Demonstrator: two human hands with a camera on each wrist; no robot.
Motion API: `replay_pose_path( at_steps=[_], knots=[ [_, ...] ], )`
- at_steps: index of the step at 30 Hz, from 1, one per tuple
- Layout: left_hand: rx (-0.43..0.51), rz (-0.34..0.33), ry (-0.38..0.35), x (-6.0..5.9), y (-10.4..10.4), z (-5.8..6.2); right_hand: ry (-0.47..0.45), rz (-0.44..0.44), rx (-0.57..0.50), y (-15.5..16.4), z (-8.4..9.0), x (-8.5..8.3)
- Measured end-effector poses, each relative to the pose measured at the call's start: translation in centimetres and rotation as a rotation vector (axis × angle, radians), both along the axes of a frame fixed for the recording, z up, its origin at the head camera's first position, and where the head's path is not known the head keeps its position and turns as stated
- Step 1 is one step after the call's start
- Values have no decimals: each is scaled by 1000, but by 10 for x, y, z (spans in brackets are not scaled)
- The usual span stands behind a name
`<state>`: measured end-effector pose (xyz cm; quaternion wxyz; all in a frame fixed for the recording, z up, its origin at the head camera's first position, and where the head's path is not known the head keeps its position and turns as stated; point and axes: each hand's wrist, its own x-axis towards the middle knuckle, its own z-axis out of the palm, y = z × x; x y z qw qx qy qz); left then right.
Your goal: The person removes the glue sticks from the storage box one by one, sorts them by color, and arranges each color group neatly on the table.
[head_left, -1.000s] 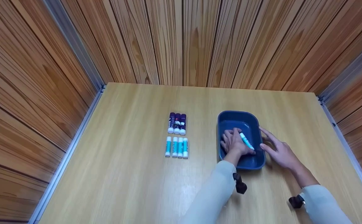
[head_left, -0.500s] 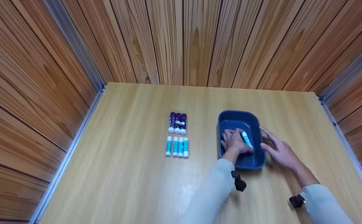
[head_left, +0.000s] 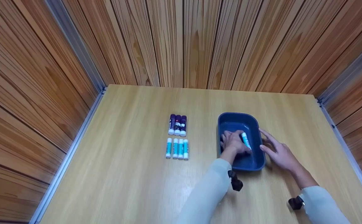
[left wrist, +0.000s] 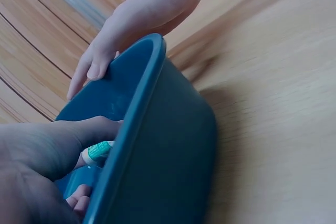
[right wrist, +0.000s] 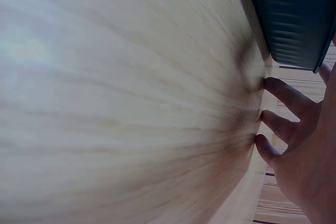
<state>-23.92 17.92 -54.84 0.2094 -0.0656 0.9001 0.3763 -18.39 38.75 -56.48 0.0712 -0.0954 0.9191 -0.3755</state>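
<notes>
Both hands work at the blue tub [head_left: 257, 161], which sits toward the right side of the table [head_left: 131, 186], nearer the front edge than the back. Left hand [head_left: 233, 142] is down inside the tub with its fingers curled round a teal and white glue stick [head_left: 246, 140]; the left wrist view shows the thumb [left wrist: 89, 132] over the stick's white end [left wrist: 90, 154], so the grip looks closed on it, though how firmly cannot be told. Right hand [head_left: 277, 152] lies just outside the tub's right wall, fingers fairly straight and spread, fingertips [right wrist: 266, 83] resting on the table and one finger [left wrist: 97, 66] touching the rim; it holds nothing

That glue stick lies within the tub, along the left hand's right side and between the two hands. Its long axis runs roughly front to back across the table, tilted a little, with the white cap end pointing toward the back edge and the other end hidden under the left palm. Of the two hands the left is nearer, already on it, while the right is parted from it by the tub wall

Well apart, toward the table's middle, two tidy rows lie side by side: three purple glue sticks [head_left: 177, 125] farther back and four teal glue sticks [head_left: 177, 148] in front of them, all lying front to back
</notes>
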Motion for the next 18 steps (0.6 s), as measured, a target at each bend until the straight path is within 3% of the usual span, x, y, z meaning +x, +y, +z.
replay_pose_path(
  at_steps=[7, 12, 18],
  knots=[
    [40, -30, 4, -4, -6, 3, -2, 4, -2, 0, 0, 0],
    [111, -59, -12, 0, -19, 24, -16, 4, -3, 1, -2, -2],
    [182, -43, -37, 6, -31, 49, -23, 5, 8, 1, -3, -2]
  ],
)
